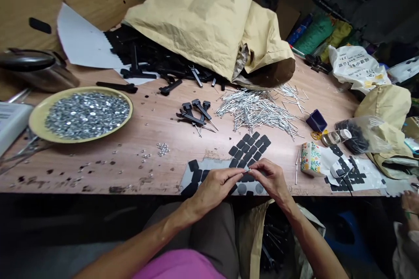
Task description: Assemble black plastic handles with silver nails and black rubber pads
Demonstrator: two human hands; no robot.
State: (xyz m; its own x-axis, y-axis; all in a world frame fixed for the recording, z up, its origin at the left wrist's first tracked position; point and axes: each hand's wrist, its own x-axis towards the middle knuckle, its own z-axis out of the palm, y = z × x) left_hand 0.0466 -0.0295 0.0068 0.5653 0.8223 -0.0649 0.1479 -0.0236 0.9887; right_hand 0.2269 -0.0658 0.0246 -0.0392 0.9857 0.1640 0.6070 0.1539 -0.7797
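Observation:
My left hand (223,183) and my right hand (270,178) meet above the front edge of the table, each with thumb and forefinger pinched. A tiny pale piece shows between the fingertips; its kind is too small to make out. Under and behind the hands lie rows of black rounded pads (249,148), some on a grey sheet (207,165). Farther back is a heap of thin metal pins (258,109). To its left rest several black plastic pieces (196,112), some with pins in them. Small metal washers (163,149) lie loose on the left.
A yellow plate (81,140) full of washers stands left, near a metal pot (42,72). A paper sack (196,13) spills black parts at the back. Rightward are a blue box (316,120), a flowered box (310,158) and plastic bags. Another person's hand (410,202) shows far right.

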